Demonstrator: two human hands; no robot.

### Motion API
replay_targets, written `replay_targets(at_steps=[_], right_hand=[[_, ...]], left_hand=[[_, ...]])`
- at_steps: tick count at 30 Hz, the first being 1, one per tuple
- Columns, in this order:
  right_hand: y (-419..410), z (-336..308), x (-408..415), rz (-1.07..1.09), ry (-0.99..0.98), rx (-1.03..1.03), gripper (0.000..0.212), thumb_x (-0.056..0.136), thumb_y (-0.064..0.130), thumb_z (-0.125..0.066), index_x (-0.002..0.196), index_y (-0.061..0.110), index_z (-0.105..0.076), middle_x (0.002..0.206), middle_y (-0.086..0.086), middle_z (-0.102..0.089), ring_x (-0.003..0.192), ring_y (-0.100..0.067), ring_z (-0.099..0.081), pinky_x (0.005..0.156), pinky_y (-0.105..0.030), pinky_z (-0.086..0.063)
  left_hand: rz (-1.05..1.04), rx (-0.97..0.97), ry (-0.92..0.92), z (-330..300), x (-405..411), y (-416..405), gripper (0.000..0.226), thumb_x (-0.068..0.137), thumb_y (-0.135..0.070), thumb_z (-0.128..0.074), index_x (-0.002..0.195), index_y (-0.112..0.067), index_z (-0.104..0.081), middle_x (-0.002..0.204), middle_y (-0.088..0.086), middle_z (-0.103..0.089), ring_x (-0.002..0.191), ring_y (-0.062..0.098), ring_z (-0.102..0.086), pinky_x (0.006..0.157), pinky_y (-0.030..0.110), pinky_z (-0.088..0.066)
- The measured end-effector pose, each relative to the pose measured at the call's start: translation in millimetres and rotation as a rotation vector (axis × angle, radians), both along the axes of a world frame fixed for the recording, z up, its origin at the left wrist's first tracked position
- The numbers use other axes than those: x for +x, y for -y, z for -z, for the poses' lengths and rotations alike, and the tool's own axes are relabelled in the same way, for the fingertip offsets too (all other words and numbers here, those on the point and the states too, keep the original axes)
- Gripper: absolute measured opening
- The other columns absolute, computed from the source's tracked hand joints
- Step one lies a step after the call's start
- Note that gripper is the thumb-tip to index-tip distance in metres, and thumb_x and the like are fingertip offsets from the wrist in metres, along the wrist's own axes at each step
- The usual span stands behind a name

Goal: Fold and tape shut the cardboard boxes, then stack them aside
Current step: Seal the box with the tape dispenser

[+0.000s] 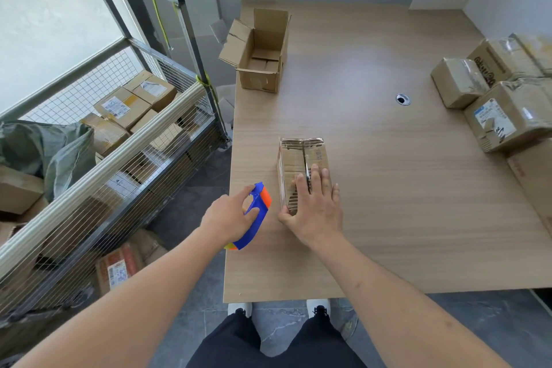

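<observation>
Cardboard box, small, lying on wooden table near the front-left edge, flaps folded shut with centre seam visible along the top. Right hand laid flat on the near end of that box, fingers straight and spread across the seam, thumb against the near left side; pressing, not curled round anything. Left hand at 9 o'clock of the box, just beside it, at the table's left edge, fingers and thumb curled round blue and orange tape dispenser; dispenser held clear of the box, orange end pointing to 12 o'clock. Tape on the seam: cannot tell. Open box at 12 o'clock, well apart, standing at the far-left corner of the table, flaps up, smaller cartons visible inside. Taped boxes grouped at 2 o'clock along the right edge of the table, touching one another, labels and clear tape visible. Cable hole in the tabletop between the open box and the taped group. Wire-mesh cart on the floor at 9 o'clock, off the table, loaded with labelled cartons and a grey-green sack. Dark trousers and white shoes visible below the table's near edge.
</observation>
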State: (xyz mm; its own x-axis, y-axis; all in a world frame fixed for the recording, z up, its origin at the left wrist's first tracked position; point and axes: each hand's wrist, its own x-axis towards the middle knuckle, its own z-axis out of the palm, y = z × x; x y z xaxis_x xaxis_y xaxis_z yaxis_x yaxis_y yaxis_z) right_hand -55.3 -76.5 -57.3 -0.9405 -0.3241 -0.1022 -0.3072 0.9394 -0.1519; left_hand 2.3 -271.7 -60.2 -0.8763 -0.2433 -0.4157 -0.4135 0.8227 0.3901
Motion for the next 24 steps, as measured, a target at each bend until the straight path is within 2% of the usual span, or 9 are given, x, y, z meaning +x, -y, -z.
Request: replay_targets(at_steps=[3,5,8,10,12,16,18,21,24], right_hand=[[-9.9,0.9,-2.5,0.019,-0.021,-0.01,0.082,0.081,0.063,-0.054,0.15,0.022,-0.039,0.169,-0.013,-0.017,0.157,-0.033,-0.013,0.123,-0.055,-0.021],[-14.2,1.7,-3.3,0.015,-0.037,-0.038,0.082,0.081,0.065,-0.052,0.149,0.022,-0.041,0.169,-0.013,-0.019,0.157,-0.033,-0.015,0.123,-0.053,-0.024],[-20.7,8.4,-4.9,-0.028,-0.052,-0.05,0.088,0.08,0.072,-0.049,0.154,0.024,-0.038,0.17,-0.012,-0.017,0.157,-0.03,-0.013,0.123,-0.051,-0.024],[-28.3,14.0,-6.3,-0.061,-0.072,-0.067,0.094,0.081,0.079,-0.044,0.157,0.025,-0.034,0.171,-0.009,-0.014,0.158,-0.027,-0.011,0.125,-0.049,-0.023],[-36.8,19.0,-7.8,-0.103,-0.066,-0.085,0.099,0.082,0.087,-0.035,0.16,0.026,-0.029,0.172,-0.007,-0.01,0.159,-0.024,-0.005,0.125,-0.045,-0.018],[-44.0,19.8,-10.8,-0.15,-0.014,-0.108,0.106,0.081,0.092,-0.018,0.163,0.026,-0.019,0.172,-0.007,-0.002,0.159,-0.023,0.003,0.127,-0.043,-0.011],[-46.4,15.3,-14.8,-0.173,0.057,-0.127,0.102,0.084,0.088,-0.021,0.164,0.025,-0.014,0.172,-0.006,0.004,0.158,-0.023,0.008,0.128,-0.043,-0.008],[-55.9,0.4,-24.1,-0.22,0.226,-0.177,0.094,0.09,0.074,-0.043,0.165,0.028,-0.008,0.171,-0.002,0.014,0.157,-0.019,0.016,0.128,-0.041,-0.008],[-67.5,-14.8,-32.2,-0.223,0.32,-0.231,0.094,0.092,0.061,-0.061,0.164,0.028,-0.011,0.172,0.003,0.011,0.157,-0.013,0.013,0.125,-0.038,-0.016]], left_hand=[[-0.069,0.02,-0.054,6.6,-2.5,-25.0,0.057,0.098,-0.05,-0.052,0.151,-0.045,-0.03,0.084,-0.001,-0.053,0.09,0.028,-0.059,0.073,0.037,-0.051],[-0.116,-0.002,-0.069,12.3,-4.2,-39.0,0.057,0.097,-0.053,-0.054,0.15,-0.046,-0.031,0.092,0.002,-0.055,0.094,0.03,-0.055,0.072,0.038,-0.048],[-0.161,-0.029,-0.053,25.4,-5.9,-53.5,0.063,0.096,-0.061,-0.054,0.151,-0.047,-0.026,0.108,0.013,-0.057,0.091,0.029,-0.045,0.073,0.037,-0.044],[-0.165,-0.007,-0.055,39.1,-4.2,-58.5,0.066,0.095,-0.065,-0.053,0.152,-0.049,-0.024,0.111,0.017,-0.053,0.091,0.031,-0.051,0.078,0.039,-0.05],[-0.14,0.018,-0.079,46.8,-0.7,-61.4,0.064,0.096,-0.066,-0.049,0.152,-0.051,-0.023,0.107,0.014,-0.048,0.088,0.032,-0.054,0.083,0.043,-0.053],[-0.103,-0.024,-0.18,35.1,6.0,-63.2,0.051,0.1,-0.038,-0.056,0.149,-0.037,-0.043,0.108,0.006,-0.041,0.094,0.027,-0.051,0.073,0.034,-0.043],[-0.063,-0.033,-0.319,20.2,7.1,-63.0,0.043,0.099,-0.024,-0.058,0.142,-0.026,-0.055,0.11,0.006,-0.044,0.091,0.027,-0.053,0.068,0.032,-0.041],[0.123,-0.044,-0.57,3.9,5.7,-62.5,0.037,0.094,-0.009,-0.065,0.131,-0.012,-0.065,0.116,0.011,-0.053,0.088,0.027,-0.06,0.068,0.026,-0.04],[0.363,-0.072,-0.686,-7.0,-0.5,-64.4,0.028,0.096,-0.013,-0.063,0.123,-0.01,-0.07,0.125,0.013,-0.059,0.097,0.029,-0.062,0.069,0.025,-0.043]])
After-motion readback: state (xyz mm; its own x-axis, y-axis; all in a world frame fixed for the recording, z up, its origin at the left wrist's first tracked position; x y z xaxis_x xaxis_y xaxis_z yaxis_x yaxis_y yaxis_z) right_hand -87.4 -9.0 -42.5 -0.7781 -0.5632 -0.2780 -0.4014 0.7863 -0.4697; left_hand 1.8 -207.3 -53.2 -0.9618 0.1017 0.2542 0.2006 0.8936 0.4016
